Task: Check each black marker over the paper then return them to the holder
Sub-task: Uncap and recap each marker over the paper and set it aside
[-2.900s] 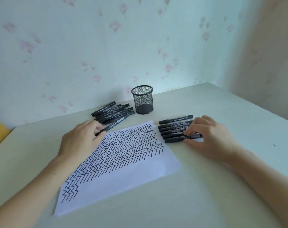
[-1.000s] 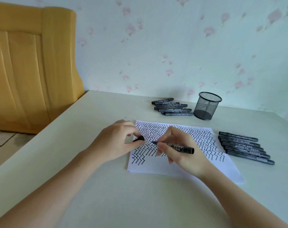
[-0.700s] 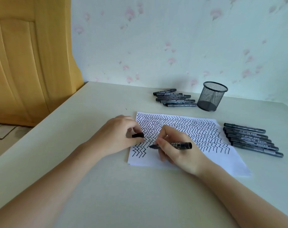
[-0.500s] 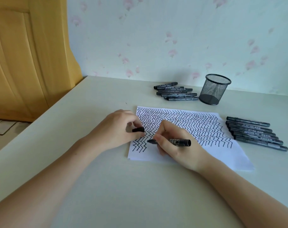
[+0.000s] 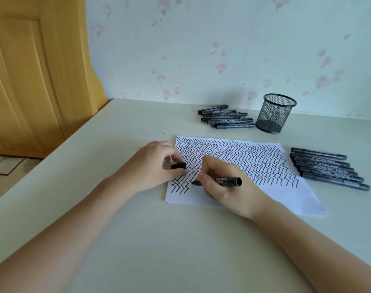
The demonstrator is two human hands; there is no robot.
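A white paper point(image 5: 296, 197) covered in black zigzag lines lies on the table. My right hand point(image 5: 224, 187) grips an uncapped black marker point(image 5: 227, 181), its tip pointing left and touching the paper's lower left part. My left hand point(image 5: 153, 166) rests at the paper's left edge and pinches the marker's black cap point(image 5: 178, 166). A row of several capped markers point(image 5: 326, 169) lies right of the paper. Another pile of markers point(image 5: 227, 119) lies behind the paper, left of the empty black mesh holder point(image 5: 273, 115).
The pale table point(image 5: 159, 240) meets a flowered wall at the back. A yellow wooden headboard point(image 5: 36, 70) stands past the table's left edge, with floor below it.
Since 2.9 s ago my hands took one marker, uncapped it and brought it to the paper's lower left. In the last second the tip has moved slightly left and down on the paper.
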